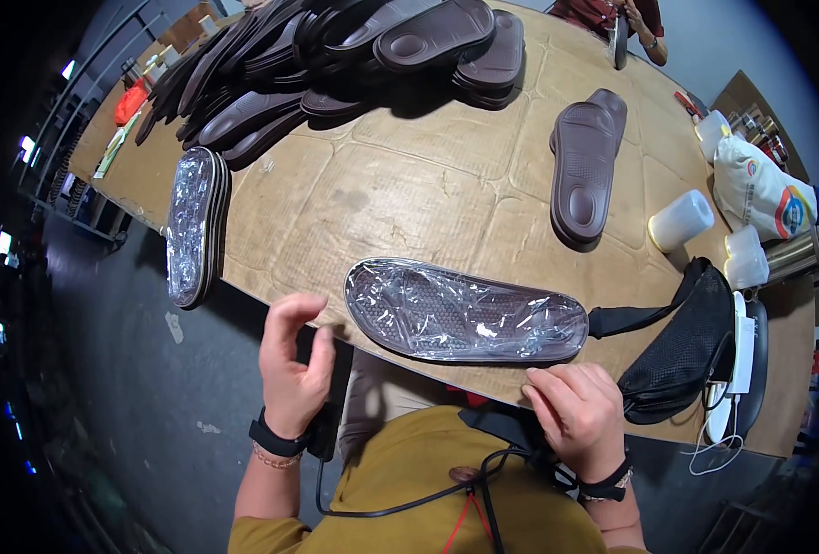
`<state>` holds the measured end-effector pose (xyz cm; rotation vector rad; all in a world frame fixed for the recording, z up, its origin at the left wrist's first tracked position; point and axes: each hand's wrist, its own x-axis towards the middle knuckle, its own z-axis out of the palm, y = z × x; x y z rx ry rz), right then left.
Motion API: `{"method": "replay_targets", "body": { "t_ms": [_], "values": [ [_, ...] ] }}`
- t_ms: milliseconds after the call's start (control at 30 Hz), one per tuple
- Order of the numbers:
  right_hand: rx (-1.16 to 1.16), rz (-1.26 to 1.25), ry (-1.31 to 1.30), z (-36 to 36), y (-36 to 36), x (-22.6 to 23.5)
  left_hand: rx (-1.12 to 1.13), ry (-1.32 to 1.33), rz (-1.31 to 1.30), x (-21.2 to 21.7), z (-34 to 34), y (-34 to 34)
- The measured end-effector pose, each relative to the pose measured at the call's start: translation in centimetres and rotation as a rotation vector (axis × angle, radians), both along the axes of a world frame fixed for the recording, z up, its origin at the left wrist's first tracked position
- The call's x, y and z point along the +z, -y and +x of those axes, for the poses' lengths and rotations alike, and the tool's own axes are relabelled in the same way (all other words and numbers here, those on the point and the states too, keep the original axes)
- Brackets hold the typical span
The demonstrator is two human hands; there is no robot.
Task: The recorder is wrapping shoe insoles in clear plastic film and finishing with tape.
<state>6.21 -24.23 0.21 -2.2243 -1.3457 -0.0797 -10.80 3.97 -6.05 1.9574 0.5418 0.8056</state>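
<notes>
a film-wrapped sole (418, 309), dark brown under clear, shiny plastic, lies lengthwise along the near edge of the table (391, 198), in front of the person. the left hand (296, 369) is raised by that edge, to the left of the sole and apart from it; its grip stands well open, thumb and curled fingers parted, with nothing between them. the right hand (576, 411) is at the edge just below the sole's right end, fingers bent and thumb close to the fingertips. one cannot tell whether its grip has hold of the film's margin or of nothing at all. each wrist wears a black band.

at the left, a stack of wrapped soles (188, 226) juts over the table's edge. beyond it rises a large heap of brown soles (289, 55), while a bare pair of soles (583, 171) lies overlapped at the right. a black mesh pouch (673, 360) with a strap rests right of the wrapped sole, near a white cylinder (682, 222) and a white bag (756, 185). at the far edge, another person (645, 14) holds a dark sole.
</notes>
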Motion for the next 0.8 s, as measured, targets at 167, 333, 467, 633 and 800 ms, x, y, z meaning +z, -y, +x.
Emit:
{"method": "replay_targets", "body": {
  "t_ms": [167,333,467,633,800],
  "values": [
    [0.03,0.033,-0.022,0.1,0.0,0.0,0.032,-0.081,-0.089,-0.9,-3.3,-0.3],
    [0.086,0.066,-0.047,0.1,-0.2,0.9,-0.079,-0.724,-0.221,-4.3,-7.2,-1.5],
    [0.19,0.098,0.023,0.0,-1.5,2.5,-0.138,-1.327,-0.654,-17.7,-18.3,-4.3],
    [0.308,0.115,0.118,-0.1,-2.8,4.8,-1.045,-1.776,-0.51,-26.5,-31.7,-1.9],
    [0.303,0.205,0.072,0.7,-3.1,4.7,-0.979,-1.801,-0.535,-34.4,-38.2,2.0]
  ]
}}
